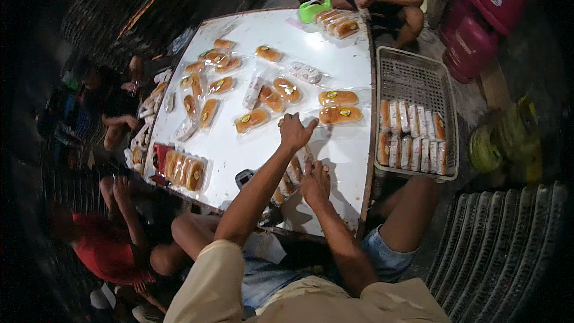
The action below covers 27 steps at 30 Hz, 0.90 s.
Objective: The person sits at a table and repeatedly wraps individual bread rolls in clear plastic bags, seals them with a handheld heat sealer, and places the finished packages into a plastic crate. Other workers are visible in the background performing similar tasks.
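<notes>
My left hand point(296, 132) is over the white table, thumb and fingers apart, just beside the clear-wrapped bread rolls point(271, 98). Two more wrapped rolls with yellow stickers point(339, 114) lie just beyond its thumb. Closer to me, my right hand point(316, 181) has bent fingers against the end of a row of wrapped rolls point(288, 184). Whether it grips one is hidden. My left forearm covers part of that row. A black tape dispenser or similar device point(243, 178) stands left of that forearm.
Scattered wrapped rolls point(208, 112) spread over the table's left half point(233, 148). At right stands a plastic crate point(410, 69) with two rows of rolls. A green tape dispenser point(315, 9) sits at the far edge. Co-workers point(110, 242) sit around; gas cylinders point(471, 40) stand far right.
</notes>
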Motion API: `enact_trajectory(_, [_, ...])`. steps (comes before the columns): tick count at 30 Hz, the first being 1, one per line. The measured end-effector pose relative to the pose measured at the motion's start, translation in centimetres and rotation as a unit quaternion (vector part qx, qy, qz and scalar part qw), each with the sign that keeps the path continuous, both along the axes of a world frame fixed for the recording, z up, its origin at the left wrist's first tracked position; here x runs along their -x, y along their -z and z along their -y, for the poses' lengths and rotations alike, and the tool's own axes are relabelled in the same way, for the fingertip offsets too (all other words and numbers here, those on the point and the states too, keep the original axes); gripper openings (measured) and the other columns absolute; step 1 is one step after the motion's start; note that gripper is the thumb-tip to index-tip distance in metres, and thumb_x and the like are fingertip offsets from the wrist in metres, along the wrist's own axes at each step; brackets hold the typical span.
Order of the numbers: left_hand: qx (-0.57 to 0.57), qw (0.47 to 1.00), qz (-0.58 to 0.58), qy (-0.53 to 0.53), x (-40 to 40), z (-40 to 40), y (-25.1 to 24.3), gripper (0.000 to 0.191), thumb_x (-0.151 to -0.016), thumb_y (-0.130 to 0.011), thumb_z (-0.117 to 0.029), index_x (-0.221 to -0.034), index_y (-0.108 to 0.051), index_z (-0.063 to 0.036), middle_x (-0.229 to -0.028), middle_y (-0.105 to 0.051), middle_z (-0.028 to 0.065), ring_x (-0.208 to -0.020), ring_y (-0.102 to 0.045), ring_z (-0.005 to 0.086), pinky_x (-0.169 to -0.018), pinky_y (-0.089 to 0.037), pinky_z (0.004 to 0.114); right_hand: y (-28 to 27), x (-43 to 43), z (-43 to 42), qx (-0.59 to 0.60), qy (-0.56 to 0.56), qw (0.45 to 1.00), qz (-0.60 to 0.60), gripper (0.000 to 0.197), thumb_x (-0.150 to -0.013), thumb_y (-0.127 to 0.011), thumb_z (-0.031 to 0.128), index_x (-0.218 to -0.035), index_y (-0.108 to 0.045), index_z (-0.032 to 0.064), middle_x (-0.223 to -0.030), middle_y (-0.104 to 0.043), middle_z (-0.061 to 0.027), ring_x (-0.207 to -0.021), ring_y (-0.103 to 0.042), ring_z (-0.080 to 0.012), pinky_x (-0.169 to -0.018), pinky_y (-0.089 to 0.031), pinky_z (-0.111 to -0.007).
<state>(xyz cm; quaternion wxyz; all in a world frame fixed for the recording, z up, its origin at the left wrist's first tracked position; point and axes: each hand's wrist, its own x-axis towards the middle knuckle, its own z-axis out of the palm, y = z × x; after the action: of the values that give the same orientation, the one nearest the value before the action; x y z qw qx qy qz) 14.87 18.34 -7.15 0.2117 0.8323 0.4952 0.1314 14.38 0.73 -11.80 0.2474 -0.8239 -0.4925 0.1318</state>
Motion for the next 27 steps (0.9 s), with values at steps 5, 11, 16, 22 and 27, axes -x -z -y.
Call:
enact_trajectory(5, [0.173,0.984,-0.020,-0.022,-2.1,-4.9,5.2,0.057,-0.089,-0.064,-0.050,-0.112,-0.068,0.0022,-0.115,-0.067,0.0212,-0.109,-0.062,0.0372,-0.093,-0.048,0.048,-1.3,-2.4,0.5,-0.041,-0.066,0.972,-0.222,0.071,-0.076,-0.077,0.019,-0.140,-0.048,0.0029,-0.115,-0.053,-0.0210,-0.109,-0.055,-0.0412,-0.089,-0.048,-0.049])
enact_trajectory(11, [-0.013,0.966,0.170,0.192,0.6,4.9,-11.0,0.017,-0.085,-0.065,-0.013,-0.093,-0.064,0.0018,-0.108,-0.069,0.0188,-0.099,-0.066,0.0337,-0.086,-0.052,0.040,-5.7,-5.1,0.3,-0.210,0.173,0.956,-0.111,0.105,-0.081,-0.078,0.034,-0.153,-0.013,-0.0063,-0.152,-0.027,-0.0319,-0.139,-0.029,-0.0503,-0.114,-0.022,-0.059])
enact_trajectory(16, [-0.020,0.914,0.335,0.230,11.3,10.1,-20.1,0.020,-0.082,-0.071,-0.004,-0.100,-0.065,-0.0005,-0.134,-0.055,0.0213,-0.127,-0.056,0.0355,-0.106,-0.046,0.046,-12.6,-1.9,0.7,-0.259,-0.107,0.900,-0.334,0.111,-0.071,-0.088,0.039,-0.154,-0.024,0.0021,-0.136,-0.052,-0.0240,-0.123,-0.055,-0.0371,-0.103,-0.045,-0.046])
enact_trajectory(22, [0.193,0.852,0.464,-0.146,17.8,13.4,-14.1,0.040,-0.091,-0.076,-0.024,-0.119,-0.062,0.0012,-0.114,-0.064,0.0113,-0.096,-0.063,0.0147,-0.084,-0.051,0.029,-10.8,6.2,3.2,-0.216,-0.155,0.857,-0.442,0.096,-0.084,-0.081,0.035,-0.151,-0.023,-0.0028,-0.131,-0.055,-0.0171,-0.118,-0.059,-0.0243,-0.099,-0.048,-0.038])
enact_trajectory(27, [0.116,0.789,0.568,-0.204,19.0,15.1,-12.5,0.021,-0.101,-0.063,-0.019,-0.099,-0.067,0.0020,-0.089,-0.070,0.0063,-0.085,-0.063,0.0090,-0.073,-0.050,0.025,-14.2,7.8,6.1,-0.292,-0.177,0.929,-0.143,0.072,-0.095,-0.068,0.023,-0.148,-0.032,-0.0093,-0.138,-0.054,-0.0245,-0.127,-0.056,-0.0281,-0.100,-0.047,-0.036])
